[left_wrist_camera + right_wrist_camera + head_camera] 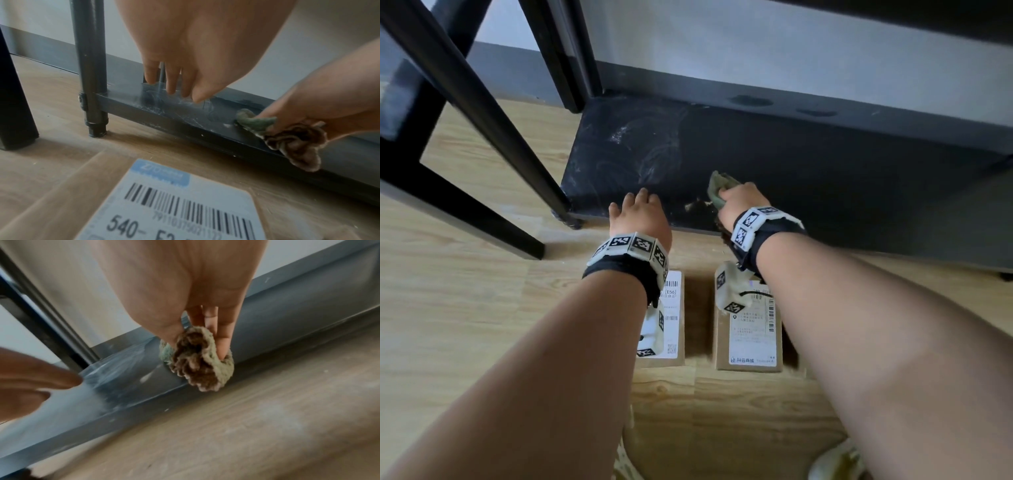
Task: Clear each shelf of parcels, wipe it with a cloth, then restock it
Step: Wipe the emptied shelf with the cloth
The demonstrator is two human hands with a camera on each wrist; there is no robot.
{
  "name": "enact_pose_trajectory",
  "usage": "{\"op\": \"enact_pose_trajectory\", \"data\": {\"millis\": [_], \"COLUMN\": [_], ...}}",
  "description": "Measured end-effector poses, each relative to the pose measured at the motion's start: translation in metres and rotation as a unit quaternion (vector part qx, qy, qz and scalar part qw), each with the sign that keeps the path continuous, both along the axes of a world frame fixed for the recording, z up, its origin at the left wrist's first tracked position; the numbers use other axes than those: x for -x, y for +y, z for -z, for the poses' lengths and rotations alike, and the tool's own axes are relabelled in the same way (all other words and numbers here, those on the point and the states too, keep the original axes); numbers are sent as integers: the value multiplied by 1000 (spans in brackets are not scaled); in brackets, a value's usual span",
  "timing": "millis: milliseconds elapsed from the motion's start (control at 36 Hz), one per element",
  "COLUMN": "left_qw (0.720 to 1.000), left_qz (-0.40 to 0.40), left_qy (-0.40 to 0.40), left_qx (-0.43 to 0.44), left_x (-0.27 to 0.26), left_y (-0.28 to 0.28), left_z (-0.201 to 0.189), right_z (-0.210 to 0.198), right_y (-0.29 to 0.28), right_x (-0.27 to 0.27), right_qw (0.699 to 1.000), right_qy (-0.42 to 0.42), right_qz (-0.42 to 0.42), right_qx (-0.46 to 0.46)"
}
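Note:
The lowest shelf is a black board close to the floor, bare of parcels, with pale dusty smears on its left part. My right hand grips a bunched green-brown cloth and presses it on the shelf's front middle. My left hand rests with straight fingers on the shelf near its front left corner, holding nothing. Two brown parcels with white labels lie on the floor under my wrists: one on the left and one on the right.
A black upright post stands at the shelf's front left corner. Black legs of another piece of furniture cross the left. The floor is pale wood. A grey skirting and white wall run behind the shelf.

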State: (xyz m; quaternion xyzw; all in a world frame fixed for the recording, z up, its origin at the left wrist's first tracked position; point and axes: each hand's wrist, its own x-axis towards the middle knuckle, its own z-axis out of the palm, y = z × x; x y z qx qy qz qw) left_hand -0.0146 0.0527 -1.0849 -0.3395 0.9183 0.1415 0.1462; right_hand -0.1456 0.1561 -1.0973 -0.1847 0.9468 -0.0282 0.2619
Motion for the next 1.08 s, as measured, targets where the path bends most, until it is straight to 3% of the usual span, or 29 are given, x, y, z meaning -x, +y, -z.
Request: {"op": "enact_pose_trajectory", "data": {"millis": [111,194,306,361,417,500,583,750,972,1083], "left_qw": [1000,1000,999,999,999,999,999,999,999,999], "left_qz": [-7,-12,-21,-23,-21,-21,-24,-33,-36,-39], "left_qy": [3,2,10,15,17,13,6,13,7,11], "left_qx": [5,13,22,23,26,27,28,16,37,36], "left_x": [-5,-11,-15,-16,-18,-21,-22,-21,-40,-43], "left_y": [-4,-7,-12,-14,-15,-17,-20,-24,-31,-35], "left_z": [-3,-3,-3,-4,-5,-4,-1,0,4,5], "right_z": [-2,-4,-11,-11,-12,-10,-5,-3,-7,-13], "right_y": [-20,-27,-6,4,11,19,15,-14,-46,-42], "right_x": [-19,-26,-18,-8,-3,-2,-9,-37,-57,-44], "right_qw": [996,984,982,986,993,997,998,999,983,974], "right_qy": [-61,-97,-66,-4,25,20,18,-8,-111,-90], "right_qz": [12,68,50,72,85,66,51,-3,38,78], "right_qx": [64,130,169,149,74,-15,-23,35,144,194]}}
